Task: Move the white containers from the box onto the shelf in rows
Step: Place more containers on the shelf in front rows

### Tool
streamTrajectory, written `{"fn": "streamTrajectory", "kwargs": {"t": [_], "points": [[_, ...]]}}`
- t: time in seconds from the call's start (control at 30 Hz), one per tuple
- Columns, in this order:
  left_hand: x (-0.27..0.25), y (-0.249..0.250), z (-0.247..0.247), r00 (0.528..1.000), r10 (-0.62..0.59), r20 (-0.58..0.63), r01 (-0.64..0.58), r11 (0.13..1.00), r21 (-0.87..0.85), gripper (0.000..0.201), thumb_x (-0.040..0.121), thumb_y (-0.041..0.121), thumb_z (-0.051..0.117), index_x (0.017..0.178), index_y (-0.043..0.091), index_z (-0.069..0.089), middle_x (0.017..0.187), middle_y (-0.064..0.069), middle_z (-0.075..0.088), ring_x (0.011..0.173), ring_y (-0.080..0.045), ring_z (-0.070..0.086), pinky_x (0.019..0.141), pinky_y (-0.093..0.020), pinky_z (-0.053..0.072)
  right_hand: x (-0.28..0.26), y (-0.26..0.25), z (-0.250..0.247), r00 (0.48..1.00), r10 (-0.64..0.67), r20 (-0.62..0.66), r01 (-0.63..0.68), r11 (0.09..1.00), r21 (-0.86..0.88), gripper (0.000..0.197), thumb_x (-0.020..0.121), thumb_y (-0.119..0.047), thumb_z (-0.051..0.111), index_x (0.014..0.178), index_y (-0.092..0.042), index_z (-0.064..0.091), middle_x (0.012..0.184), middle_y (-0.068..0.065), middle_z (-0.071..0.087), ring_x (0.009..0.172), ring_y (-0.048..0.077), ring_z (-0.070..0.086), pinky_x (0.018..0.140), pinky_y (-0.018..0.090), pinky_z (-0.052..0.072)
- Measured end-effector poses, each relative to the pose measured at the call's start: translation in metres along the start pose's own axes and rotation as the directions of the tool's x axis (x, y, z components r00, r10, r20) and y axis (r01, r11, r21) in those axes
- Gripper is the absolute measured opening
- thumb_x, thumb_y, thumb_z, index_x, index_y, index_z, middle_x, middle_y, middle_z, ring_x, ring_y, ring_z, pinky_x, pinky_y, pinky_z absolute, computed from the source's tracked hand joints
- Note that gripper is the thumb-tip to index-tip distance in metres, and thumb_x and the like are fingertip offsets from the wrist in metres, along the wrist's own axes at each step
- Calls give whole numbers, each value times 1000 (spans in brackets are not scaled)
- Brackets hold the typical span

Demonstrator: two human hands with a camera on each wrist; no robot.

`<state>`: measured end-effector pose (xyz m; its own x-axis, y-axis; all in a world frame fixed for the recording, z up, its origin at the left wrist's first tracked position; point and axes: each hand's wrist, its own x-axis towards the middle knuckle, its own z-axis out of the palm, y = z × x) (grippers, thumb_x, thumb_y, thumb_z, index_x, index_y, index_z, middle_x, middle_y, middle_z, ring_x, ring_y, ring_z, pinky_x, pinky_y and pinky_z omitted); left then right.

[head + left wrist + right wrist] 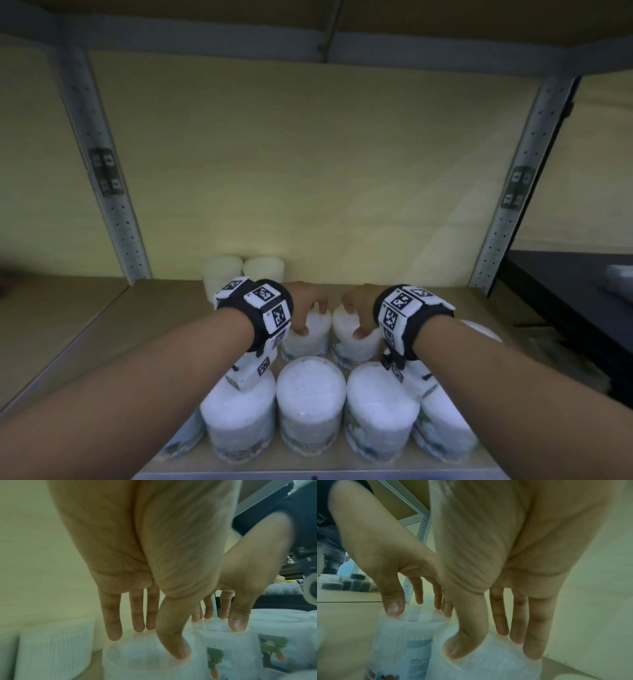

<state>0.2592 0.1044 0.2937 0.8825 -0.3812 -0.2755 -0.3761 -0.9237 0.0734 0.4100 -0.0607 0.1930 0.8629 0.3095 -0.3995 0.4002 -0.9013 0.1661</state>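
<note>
Two white containers stand side by side on the shelf (pixel 137 325), behind a front row of several more (pixel 310 394). My left hand (pixel 310 317) grips the left container (pixel 306 342) from above, thumb on the near rim of its lid and fingers over the far rim. My right hand (pixel 352 317) grips the right container (pixel 354 346) the same way. The left wrist view shows my left hand (pixel 150 641) over its lid (pixel 137 662). The right wrist view shows my right hand (pixel 488 646) on its lid (pixel 488 665). The box is out of sight.
Two more white containers (pixel 222 274) (pixel 263 270) stand at the back by the yellow wall. Grey uprights (pixel 102 192) (pixel 513 205) frame the bay and an upper shelf (pixel 308 44) lies overhead. Bare board shows left and right of the rows. A dark table (pixel 565 291) is at the right.
</note>
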Motion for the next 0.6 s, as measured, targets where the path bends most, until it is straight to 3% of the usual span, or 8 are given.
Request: {"fn": "streamTrajectory", "kwargs": {"t": [0.1,0.17,0.2,0.23,0.27,0.3,0.4,0.6], "points": [[-8,9,0,1000,17,7,-17,1000,20,58,82,12,71,135,11,45,138,-9,47,123,-24,48,90,-26,41,7,16,14,999,-50,17,49,997,64,83,28,-62,82,93,-51,32,109,-13,62,76,14,60,66,40,58],[-12,13,1,999,19,28,-20,999,37,59,83,12,71,136,10,45,140,-9,46,125,-24,47,82,-22,37,-59,-6,-9,1000,-21,-16,22,999,37,72,37,-55,85,85,-54,31,105,-10,63,75,16,61,70,38,56],[-14,15,1,999,15,36,-16,999,40,59,83,12,70,136,10,44,141,-9,45,126,-23,46,83,-23,37,-104,-24,-26,999,-16,-37,16,1000,17,68,51,-47,86,95,-55,35,110,-5,61,80,17,59,77,34,53],[-16,17,1,999,7,40,-8,999,41,60,83,12,70,137,10,43,141,-9,45,126,-24,47,87,-24,39,-134,-36,-33,999,-40,-28,41,999,30,62,68,-37,81,116,-41,42,119,2,58,87,18,53,79,30,47],[-18,18,2,999,-3,40,1,999,39,60,83,12,70,137,10,43,141,-9,45,126,-24,47,92,-26,40,-148,-42,-35,999,-40,-11,40,998,57,57,80,-29,74,129,-22,45,129,8,53,93,19,50,81,31,45],[-21,19,3,999,-11,41,9,999,32,61,83,11,70,137,10,43,141,-10,45,126,-25,47,95,-27,41,-156,-43,-36,999,-35,-19,36,996,80,56,85,-24,69,133,-10,44,134,10,49,101,22,51,88,35,45],[-27,22,8,999,-18,32,16,999,32,59,85,9,68,138,9,42,141,-11,46,126,-27,47,98,-31,41,-171,-46,-34,997,-6,-76,18,986,163,54,88,-23,67,134,-6,43,139,11,45,122,29,51,97,35,44],[-29,17,12,999,-41,24,42,999,-35,58,86,6,63,139,10,41,144,-10,43,128,-26,46,102,-32,41,-180,-45,-33,995,-30,-96,51,974,220,49,86,-27,67,130,-10,53,134,7,53,119,26,55,97,33,46]]}}
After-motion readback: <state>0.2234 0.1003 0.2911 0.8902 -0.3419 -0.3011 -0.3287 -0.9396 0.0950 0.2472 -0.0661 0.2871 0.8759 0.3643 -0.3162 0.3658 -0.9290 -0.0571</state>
